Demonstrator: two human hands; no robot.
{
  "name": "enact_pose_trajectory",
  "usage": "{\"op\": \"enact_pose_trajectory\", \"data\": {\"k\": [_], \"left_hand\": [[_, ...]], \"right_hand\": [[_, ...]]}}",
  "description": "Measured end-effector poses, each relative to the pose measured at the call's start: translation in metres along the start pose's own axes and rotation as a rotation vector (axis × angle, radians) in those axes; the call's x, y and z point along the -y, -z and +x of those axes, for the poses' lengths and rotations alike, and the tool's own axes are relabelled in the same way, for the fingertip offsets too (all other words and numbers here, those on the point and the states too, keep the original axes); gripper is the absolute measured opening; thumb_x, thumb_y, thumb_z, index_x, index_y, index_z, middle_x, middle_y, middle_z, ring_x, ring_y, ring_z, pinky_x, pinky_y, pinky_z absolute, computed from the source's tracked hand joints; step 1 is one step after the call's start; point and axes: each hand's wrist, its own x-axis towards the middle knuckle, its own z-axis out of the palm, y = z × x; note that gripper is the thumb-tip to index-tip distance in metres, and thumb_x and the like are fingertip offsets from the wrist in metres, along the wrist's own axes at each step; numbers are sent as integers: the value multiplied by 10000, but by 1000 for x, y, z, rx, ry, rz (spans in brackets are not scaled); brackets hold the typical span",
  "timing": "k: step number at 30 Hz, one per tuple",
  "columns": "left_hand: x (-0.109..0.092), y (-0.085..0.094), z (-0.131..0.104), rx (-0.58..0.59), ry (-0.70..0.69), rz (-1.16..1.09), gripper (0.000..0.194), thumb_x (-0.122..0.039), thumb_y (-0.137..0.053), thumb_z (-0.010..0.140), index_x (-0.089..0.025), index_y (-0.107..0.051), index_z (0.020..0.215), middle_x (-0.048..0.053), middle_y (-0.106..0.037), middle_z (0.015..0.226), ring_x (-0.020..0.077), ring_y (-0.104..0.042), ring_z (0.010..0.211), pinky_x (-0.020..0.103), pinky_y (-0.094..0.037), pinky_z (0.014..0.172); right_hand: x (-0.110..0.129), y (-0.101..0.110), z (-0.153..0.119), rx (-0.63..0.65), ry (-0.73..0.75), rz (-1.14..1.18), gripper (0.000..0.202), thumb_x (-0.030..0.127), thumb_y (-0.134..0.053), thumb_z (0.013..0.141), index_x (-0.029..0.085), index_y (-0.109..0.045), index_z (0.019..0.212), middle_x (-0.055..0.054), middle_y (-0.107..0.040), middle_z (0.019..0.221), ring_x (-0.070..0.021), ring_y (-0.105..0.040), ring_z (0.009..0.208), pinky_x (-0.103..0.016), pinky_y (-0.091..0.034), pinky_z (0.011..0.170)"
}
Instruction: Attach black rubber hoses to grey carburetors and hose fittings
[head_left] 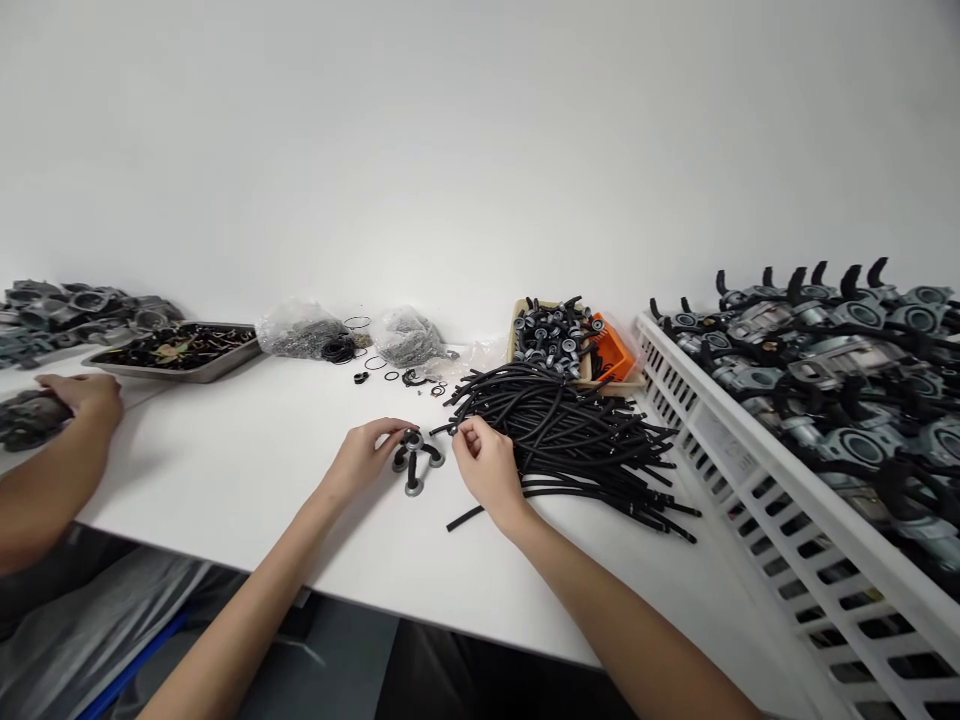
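My left hand [366,458] is closed, thumb and finger pinching a short black hose piece with a metal end cap [412,438]. Below and around it, several similar black pieces with round metal caps [413,486] stand on the white table. Slightly to the right, my right hand [486,462] is closed in a pinch. A small dark bit shows at its fingertips, too small to name. Just beyond this hand lies a large heap of black rubber hoses [577,425].
A white slotted crate [720,440] of metal housings stands on the right. Behind the hoses are a yellow bin [517,340] of capped pieces and an orange tray [616,352]. Plastic bags [300,328], a metal tray [214,368] and another person's hand [94,398] are leftward.
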Motion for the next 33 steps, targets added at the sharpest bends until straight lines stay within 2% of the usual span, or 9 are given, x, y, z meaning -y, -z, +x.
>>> {"op": "enact_pose_trajectory", "data": {"k": [25, 33], "left_hand": [[2, -2, 0, 40, -11, -40, 317, -371, -433, 889, -218, -692, 988, 83, -743, 1055, 263, -673, 1005, 376, -507, 884], [10, 1, 1, 62, -68, -4, 352, -314, -401, 907, -223, -659, 1127, 99, -697, 1118, 244, -652, 1019, 375, -498, 887]], "right_hand": [[2, 2, 0, 20, -5, -23, 151, 248, -478, 860, 228, -535, 722, 30, -564, 605, -130, -497, 524, -220, -369, 529], [1, 1, 0, 14, 3, -29, 144, 234, -478, 859, 227, -525, 723, 33, -565, 621, -127, -499, 533, -222, -372, 555]]}}
